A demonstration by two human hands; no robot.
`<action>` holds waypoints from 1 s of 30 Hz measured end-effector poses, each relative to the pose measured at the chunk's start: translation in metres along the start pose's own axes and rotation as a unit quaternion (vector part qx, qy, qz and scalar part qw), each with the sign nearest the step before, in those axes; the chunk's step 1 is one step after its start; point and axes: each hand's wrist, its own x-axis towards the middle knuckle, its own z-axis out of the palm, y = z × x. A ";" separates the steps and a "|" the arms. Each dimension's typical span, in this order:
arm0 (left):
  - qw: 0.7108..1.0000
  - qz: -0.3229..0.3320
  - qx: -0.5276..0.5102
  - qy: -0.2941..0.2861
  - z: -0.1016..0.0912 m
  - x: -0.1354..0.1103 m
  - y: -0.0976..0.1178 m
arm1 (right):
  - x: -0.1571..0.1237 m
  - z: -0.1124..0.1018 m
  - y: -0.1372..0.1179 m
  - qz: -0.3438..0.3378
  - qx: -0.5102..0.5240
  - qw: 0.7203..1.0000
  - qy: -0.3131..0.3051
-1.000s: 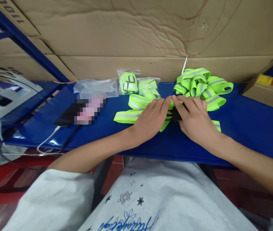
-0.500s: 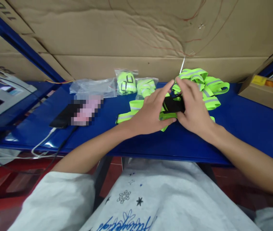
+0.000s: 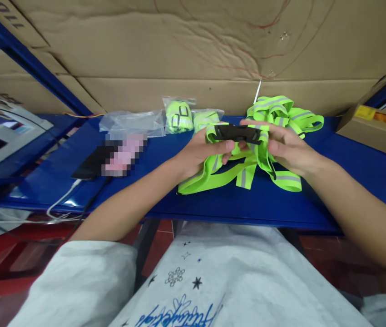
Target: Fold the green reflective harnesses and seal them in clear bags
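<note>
Buckle (image 3: 237, 133), black and apparently clipped into one piece, sits level between the two hands, raised over the near middle of the table (image 3: 336, 181), with the lime strap (image 3: 220, 178) running from both its ends. Left hand (image 3: 198, 152) has its thumb just below the buckle and pinches the strap by its left end; right hand (image 3: 290, 150) pinches the strap between thumb and fingers beside the right end. As far as can be judged, the joining is done on this piece, but its grey-striped lengths hang in loose loops below the hands, neither gathered nor bagged. Two lime bundles, the left one (image 3: 179, 117) and the right one (image 3: 208, 118), look finished, each in its own clear bag behind the left hand. A tangled heap of straps (image 3: 278, 109) behind the right hand is unbagged, so more seems left than done. Clear plastic (image 3: 131, 123) lies left of the bundles, near a black slab (image 3: 94, 161) with a blurred pink thing against it. The tabletop is glossy blue, backed by a cardboard wall (image 3: 179, 50); a carton (image 3: 377, 131) stands at the right, a pale machine (image 3: 19, 131) at the left, and a red seat (image 3: 9, 259) below.
</note>
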 end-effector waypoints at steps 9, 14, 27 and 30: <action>0.999 0.019 -0.017 0.022 0.010 -0.005 -0.002 | -0.006 0.004 -0.015 0.087 0.349 0.916 -0.178; 0.990 -0.057 -0.080 -0.097 0.001 -0.006 -0.005 | -0.008 0.005 -0.025 0.155 0.433 0.883 -0.095; 0.999 -0.031 0.033 -0.002 0.011 -0.004 -0.014 | -0.008 0.018 -0.025 0.070 0.297 0.952 0.001; 1.000 -0.009 0.015 0.013 0.008 0.000 -0.020 | -0.008 0.025 -0.018 0.048 0.129 0.990 0.043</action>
